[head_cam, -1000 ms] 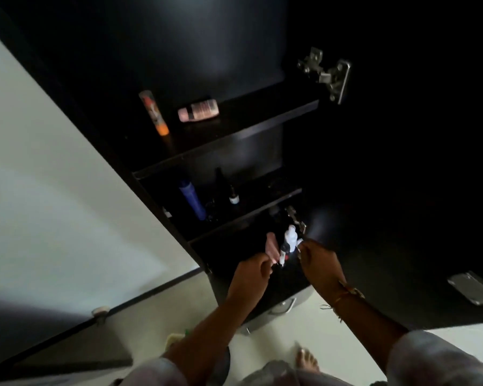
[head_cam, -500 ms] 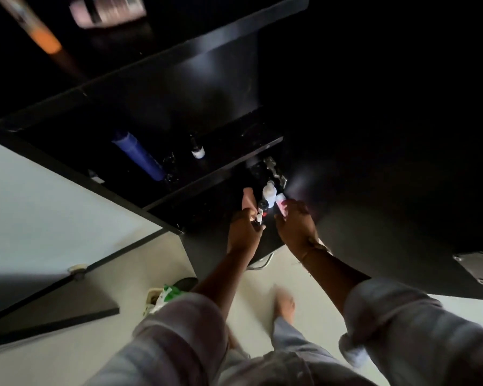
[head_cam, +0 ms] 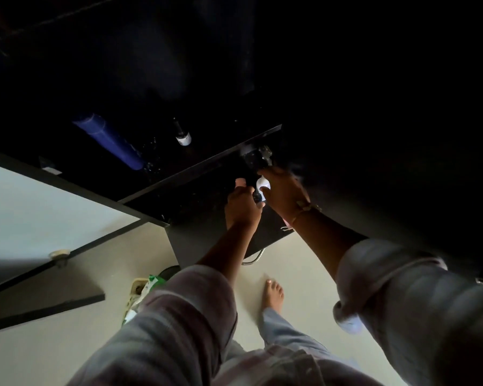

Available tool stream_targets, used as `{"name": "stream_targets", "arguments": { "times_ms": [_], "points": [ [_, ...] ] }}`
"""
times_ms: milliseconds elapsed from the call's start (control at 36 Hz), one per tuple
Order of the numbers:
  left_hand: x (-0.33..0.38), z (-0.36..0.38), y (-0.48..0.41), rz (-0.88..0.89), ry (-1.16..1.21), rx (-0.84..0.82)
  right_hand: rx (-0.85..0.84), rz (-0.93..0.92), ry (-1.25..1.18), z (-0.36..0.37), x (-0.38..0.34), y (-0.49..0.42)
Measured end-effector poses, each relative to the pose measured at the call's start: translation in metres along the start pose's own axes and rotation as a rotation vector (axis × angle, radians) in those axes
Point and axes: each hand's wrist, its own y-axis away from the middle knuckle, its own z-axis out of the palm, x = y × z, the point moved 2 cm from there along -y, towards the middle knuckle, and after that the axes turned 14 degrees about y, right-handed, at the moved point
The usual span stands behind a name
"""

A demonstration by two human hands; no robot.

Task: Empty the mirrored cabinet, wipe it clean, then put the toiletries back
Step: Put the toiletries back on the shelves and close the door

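Below the shelf (head_cam: 198, 165) carrying the blue tube (head_cam: 110, 140) and dropper bottle (head_cam: 183, 136), both hands have risen closer to the hinge (head_cam: 258, 156), left hand (head_cam: 241, 206) gripping small tubes, right hand (head_cam: 283, 195) gripping a white bottle (head_cam: 262, 185), suggesting restocking continues.

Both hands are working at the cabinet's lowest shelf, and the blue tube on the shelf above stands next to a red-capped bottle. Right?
Not quite. The head view shows the small bottle beside the blue tube with a white band, not red. Both the left hand and right hand are at the lowest shelf.
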Motion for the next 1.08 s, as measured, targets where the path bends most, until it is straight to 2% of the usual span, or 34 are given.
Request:
{"name": "stream_targets", "arguments": {
  "times_ms": [500,917,1083],
  "points": [
    [-0.003,0.007,-0.007,-0.033,0.126,-0.036,-0.032,0.114,0.093,-0.011,-0.002,-0.004],
    [0.04,-0.057,0.027,0.107,0.16,0.076,0.155,0.173,0.147,-0.067,-0.03,0.04],
    [0.055,-0.089,0.06,0.162,0.275,0.109,0.235,0.21,0.133,-0.097,-0.052,0.067]
  ]
}}
